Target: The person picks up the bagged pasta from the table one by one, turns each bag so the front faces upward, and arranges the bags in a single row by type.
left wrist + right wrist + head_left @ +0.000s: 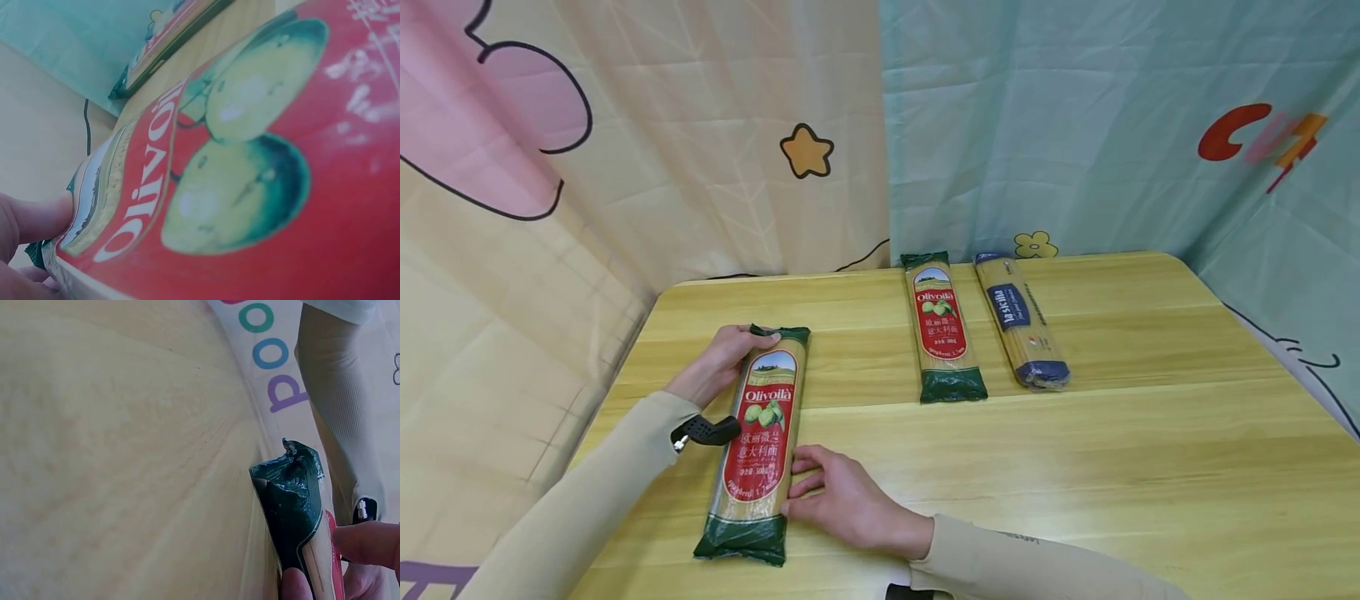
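A long packet of spaghetti (765, 450) with a red Olivoilà label and green ends lies at the left of the table, slanting slightly. My left hand (721, 360) grips its far green end, the thumb on top; the left wrist view shows that thumb (44, 219) against the wrapper. Along the near right side of the packet, my right hand (848, 500) holds the edge between thumb and curled fingers. In the right wrist view, a finger (369, 544) lies by the red label and another fingertip shows beside the green end (290, 500). Fingers under the packet are hidden.
A second Olivoilà spaghetti packet (942, 329) lies farther back at the table's middle. Right of it is a la Sicilia pasta packet (1021, 325) with blue ends. The wooden table (1112, 467) meets printed curtains (715, 150) at the back and sides.
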Demonstrator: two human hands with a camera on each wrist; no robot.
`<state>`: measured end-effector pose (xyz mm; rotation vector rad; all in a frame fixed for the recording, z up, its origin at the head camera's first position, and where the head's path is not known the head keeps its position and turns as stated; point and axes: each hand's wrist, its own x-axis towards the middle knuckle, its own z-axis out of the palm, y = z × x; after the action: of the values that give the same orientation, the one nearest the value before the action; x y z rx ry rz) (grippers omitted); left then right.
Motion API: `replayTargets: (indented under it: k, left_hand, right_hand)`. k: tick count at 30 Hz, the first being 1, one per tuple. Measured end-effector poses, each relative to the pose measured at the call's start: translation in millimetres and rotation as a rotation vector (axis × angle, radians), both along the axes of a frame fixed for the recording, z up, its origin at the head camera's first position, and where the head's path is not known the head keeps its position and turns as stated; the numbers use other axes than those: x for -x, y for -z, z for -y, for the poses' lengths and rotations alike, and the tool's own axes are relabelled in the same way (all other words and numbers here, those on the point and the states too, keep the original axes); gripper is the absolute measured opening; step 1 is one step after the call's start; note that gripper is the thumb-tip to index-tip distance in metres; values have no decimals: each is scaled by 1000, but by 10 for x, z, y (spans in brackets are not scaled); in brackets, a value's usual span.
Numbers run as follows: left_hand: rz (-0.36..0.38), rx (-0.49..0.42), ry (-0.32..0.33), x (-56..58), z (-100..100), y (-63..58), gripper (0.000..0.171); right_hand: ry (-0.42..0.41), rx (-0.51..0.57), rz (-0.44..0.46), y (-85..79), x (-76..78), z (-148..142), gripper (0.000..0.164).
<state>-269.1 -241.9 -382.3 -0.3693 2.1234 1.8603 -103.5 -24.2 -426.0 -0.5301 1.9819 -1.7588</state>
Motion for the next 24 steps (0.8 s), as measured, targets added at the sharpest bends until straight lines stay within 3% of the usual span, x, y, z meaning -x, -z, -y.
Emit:
replayTargets:
  k: [7, 13, 20, 24]
  left_hand:
    - [-4, -94, -36, -25, -13, -17, 4]
    - [17, -145, -63, -46, -8, -31, 4]
    - [5, -183, -120, -43, -20, -89, 7]
    - [10, -174, -131, -34, -17, -107, 11]
  right_hand:
    - [-3, 21, 90, -25, 23, -17, 46]
    - [-8, 39, 125, -36, 26, -20, 36]
    - [7, -47, 94, -51, 28, -56, 52]
    - [3, -29, 146, -58, 16, -51, 60]
